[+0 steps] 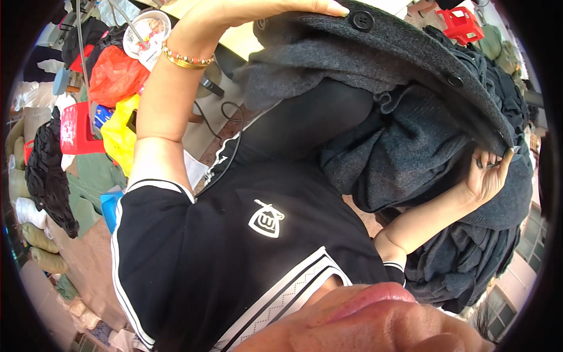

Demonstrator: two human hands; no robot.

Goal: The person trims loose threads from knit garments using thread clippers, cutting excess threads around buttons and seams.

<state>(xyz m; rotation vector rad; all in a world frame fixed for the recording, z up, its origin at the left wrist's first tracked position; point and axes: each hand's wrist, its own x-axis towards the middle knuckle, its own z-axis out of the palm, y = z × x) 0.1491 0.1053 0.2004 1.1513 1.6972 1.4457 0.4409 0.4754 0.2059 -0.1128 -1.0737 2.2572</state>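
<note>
Head view: left hand (275, 9) flat atop the dark grey coat (410, 53), fingers closed over its buttoned edge. Right hand (489, 176) pinches the coat hem just above it. Best keep both grips firm, edge taut w/o twisting.

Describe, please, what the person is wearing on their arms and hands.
The left hand and right hand wear no gloves. A gold-coloured bracelet with small reddish beads circles the left wrist. The left sleeve and right sleeve are short, black, with thin white trim.
</note>
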